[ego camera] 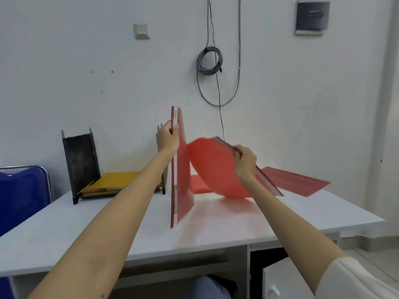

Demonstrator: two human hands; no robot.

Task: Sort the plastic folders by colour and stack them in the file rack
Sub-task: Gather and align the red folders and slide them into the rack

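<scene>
My left hand (168, 139) grips the spine of a red plastic folder (182, 180) that stands upright on its lower edge on the white table (108, 225). Just to its right, my right hand (245, 161) holds a second red folder (213, 169) by its spine, tilted and blurred above the table. More red folders lie flat behind them: one (295, 181) at the right, another (197, 185) partly hidden behind the held ones. A black file rack (81, 162) stands at the back left, with yellow folders (116, 180) lying in it.
A blue chair (21, 190) stands left of the table. The wall runs right behind the rack, with a coiled grey cable (209, 60) hanging on it. A white cabinet door (287, 279) sits under the table at the right.
</scene>
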